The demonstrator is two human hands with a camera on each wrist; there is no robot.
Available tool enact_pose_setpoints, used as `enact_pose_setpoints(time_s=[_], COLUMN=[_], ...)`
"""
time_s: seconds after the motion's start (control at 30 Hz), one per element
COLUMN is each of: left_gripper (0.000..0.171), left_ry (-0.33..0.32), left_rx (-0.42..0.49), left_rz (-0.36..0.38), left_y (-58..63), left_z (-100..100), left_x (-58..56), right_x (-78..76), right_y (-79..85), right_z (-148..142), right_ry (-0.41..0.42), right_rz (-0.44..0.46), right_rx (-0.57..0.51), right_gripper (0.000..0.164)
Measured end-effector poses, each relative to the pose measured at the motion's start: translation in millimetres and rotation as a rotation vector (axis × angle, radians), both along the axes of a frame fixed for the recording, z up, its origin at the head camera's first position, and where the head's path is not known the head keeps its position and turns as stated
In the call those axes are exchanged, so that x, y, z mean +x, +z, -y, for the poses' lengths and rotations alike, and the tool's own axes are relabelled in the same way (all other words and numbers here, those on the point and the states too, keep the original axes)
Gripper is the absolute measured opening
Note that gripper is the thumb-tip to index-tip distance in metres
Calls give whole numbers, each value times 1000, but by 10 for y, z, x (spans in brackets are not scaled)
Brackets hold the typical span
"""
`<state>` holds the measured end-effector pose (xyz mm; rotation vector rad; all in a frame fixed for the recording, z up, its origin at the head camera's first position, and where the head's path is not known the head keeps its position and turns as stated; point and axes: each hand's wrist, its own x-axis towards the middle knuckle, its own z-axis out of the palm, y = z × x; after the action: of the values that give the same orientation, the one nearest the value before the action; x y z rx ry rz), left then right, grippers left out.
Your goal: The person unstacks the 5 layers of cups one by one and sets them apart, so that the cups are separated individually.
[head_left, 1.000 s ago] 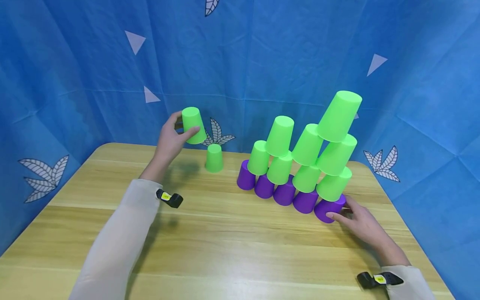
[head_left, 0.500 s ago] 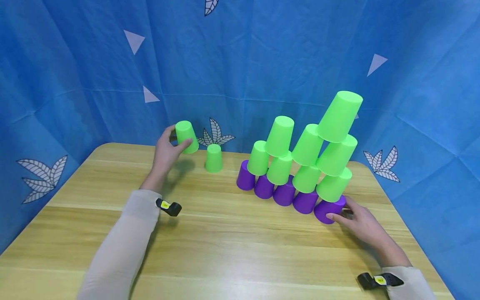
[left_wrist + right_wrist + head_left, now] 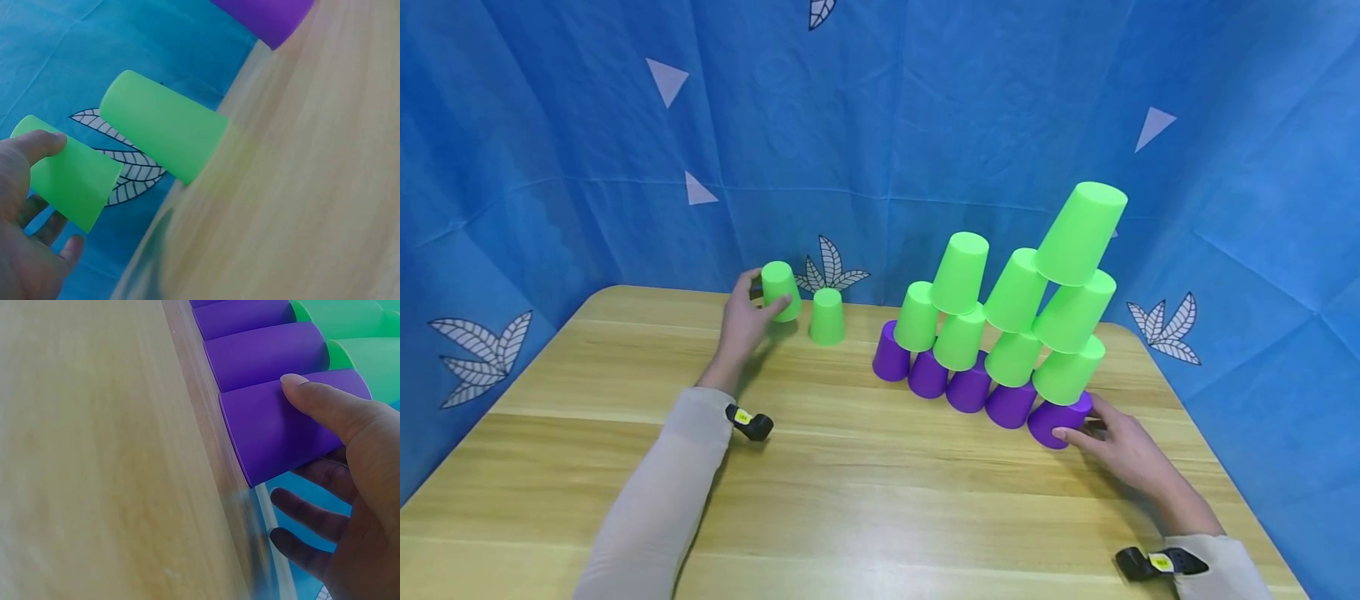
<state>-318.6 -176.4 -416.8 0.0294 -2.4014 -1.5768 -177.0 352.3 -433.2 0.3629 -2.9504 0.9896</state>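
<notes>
My left hand [image 3: 745, 319] holds a green cup [image 3: 778, 292] upside down, a little above the table by its shadow; in the left wrist view the thumb lies along the side of this cup [image 3: 75, 181]. Just to its right another green cup [image 3: 827, 318] stands upside down on the wood. On the right rises a stack of inverted cups, with a row of purple cups [image 3: 967, 385] at the bottom and green cups [image 3: 958, 340] above. My right hand [image 3: 1123, 442] grips the end purple cup [image 3: 287, 434] between thumb and fingers; some fingers are partly hidden behind it.
Everything stands on a wooden table [image 3: 880, 500]. Blue cloth [image 3: 850, 108] with white triangles and leaves hangs behind and on both sides. The stack's single top green cup [image 3: 1081, 233] sits at its right end, and the tiers step unevenly.
My left hand has lowered the green cup towards the table, first moving left, then slightly right beside the standing cup. The right hand and the stack look nearly unchanged.
</notes>
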Motion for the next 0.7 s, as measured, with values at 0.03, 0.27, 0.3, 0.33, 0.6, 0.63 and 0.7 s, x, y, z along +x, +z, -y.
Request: enact_pose_setpoints(time_s=[0.03, 0.27, 0.3, 0.33, 0.6, 0.63, 0.7], left_gripper=[72, 71, 70, 70, 71, 70, 69], left_ry=[-1, -14, -16, -18, -40, -38, -33], left_rx=[0, -25, -27, -26, -27, -32, -39], left_rz=[2, 27, 28, 30, 57, 59, 60], left_y=[-17, -121, -135, -147, -250, -262, -282], left_z=[-5, -33, -34, -34, -32, -33, -32], left_x=[-4, -9, -11, -11, 14, 18, 27], right_x=[1, 2, 1, 0, -15, -14, -9], right_y=[1, 4, 5, 6, 0, -6, -17], right_z=[2, 0, -2, -3, -12, -11, -9], right_ry=[-2, 1, 3, 4, 13, 13, 12], right_rz=[0, -2, -4, -8, -20, -20, -18], right_rx=[1, 6, 5, 5, 6, 7, 9], right_gripper=[65, 65, 65, 65, 64, 63, 63])
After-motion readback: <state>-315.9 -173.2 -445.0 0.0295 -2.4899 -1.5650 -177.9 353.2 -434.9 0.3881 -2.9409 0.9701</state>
